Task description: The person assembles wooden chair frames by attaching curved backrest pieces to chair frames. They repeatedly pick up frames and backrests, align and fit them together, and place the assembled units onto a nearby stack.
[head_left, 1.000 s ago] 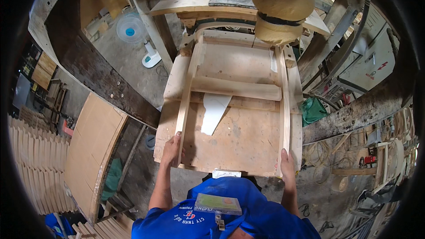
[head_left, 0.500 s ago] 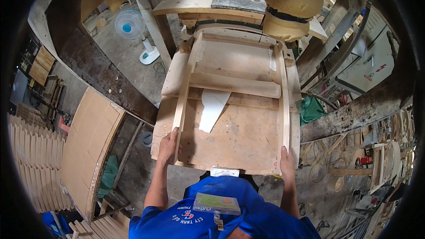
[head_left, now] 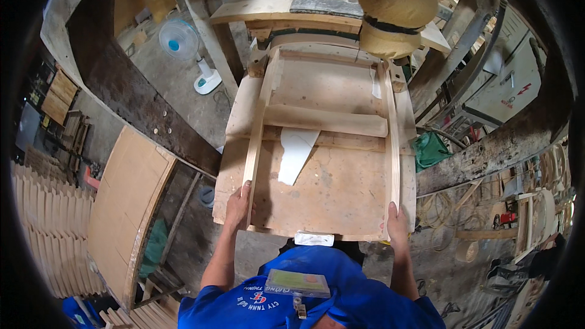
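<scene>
- at the near edge, our left hand (head_left: pixel 239 206) and right hand (head_left: pixel 396 226) grip the wooden frame (head_left: pixel 329 146) by its side rails.
- frame lies on the plywood table (head_left: pixel 329 192), its far end under the padded press head (head_left: pixel 390 9); we judge positioning nearly finished.

The flat panel (head_left: pixel 332 192) is pale, bare wood — matt, unvarnished, faintly scuffed. The side rails (head_left: pixel 253 158) and the rounded crossbar (head_left: pixel 326 121) look like smoother sanded timber. A white paper-like patch (head_left: pixel 295 155) lies dull on the panel. The bulging sack (head_left: pixel 393 9) above is coarse tan cloth — dusty, rough.
</scene>
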`<control>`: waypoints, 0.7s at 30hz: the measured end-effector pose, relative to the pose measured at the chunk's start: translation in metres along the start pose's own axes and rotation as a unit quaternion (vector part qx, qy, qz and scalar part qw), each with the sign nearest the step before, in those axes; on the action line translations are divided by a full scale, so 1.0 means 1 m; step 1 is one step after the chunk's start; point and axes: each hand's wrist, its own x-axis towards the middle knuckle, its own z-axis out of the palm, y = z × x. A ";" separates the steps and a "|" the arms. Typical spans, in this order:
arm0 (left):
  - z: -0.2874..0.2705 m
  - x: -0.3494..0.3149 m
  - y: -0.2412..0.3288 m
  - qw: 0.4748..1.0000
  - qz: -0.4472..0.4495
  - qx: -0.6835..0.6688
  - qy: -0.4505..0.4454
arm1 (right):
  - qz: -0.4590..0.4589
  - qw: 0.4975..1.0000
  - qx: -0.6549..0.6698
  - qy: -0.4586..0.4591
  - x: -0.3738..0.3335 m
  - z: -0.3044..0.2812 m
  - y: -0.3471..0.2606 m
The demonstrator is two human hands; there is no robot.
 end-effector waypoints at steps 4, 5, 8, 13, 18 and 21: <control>-0.004 -0.002 -0.007 0.996 -0.022 -0.058 -0.067 | 0.014 0.999 0.028 -0.017 0.003 -0.002 0.010; -0.007 -0.006 -0.010 0.991 -0.027 -0.090 -0.092 | 0.004 0.999 0.037 -0.016 0.004 -0.001 0.010; -0.007 -0.014 -0.020 0.976 -0.070 -0.160 -0.126 | 0.050 0.993 0.095 -0.050 0.009 -0.007 0.006; -0.005 -0.010 -0.016 0.978 -0.090 -0.150 -0.114 | 0.132 0.940 0.251 -0.189 0.017 -0.024 0.014; -0.003 -0.014 -0.010 0.979 -0.085 -0.148 -0.114 | 0.122 0.919 0.296 -0.231 0.016 -0.028 0.020; -0.003 -0.018 -0.008 0.980 -0.087 -0.142 -0.104 | 0.120 0.925 0.286 -0.221 0.013 -0.029 0.016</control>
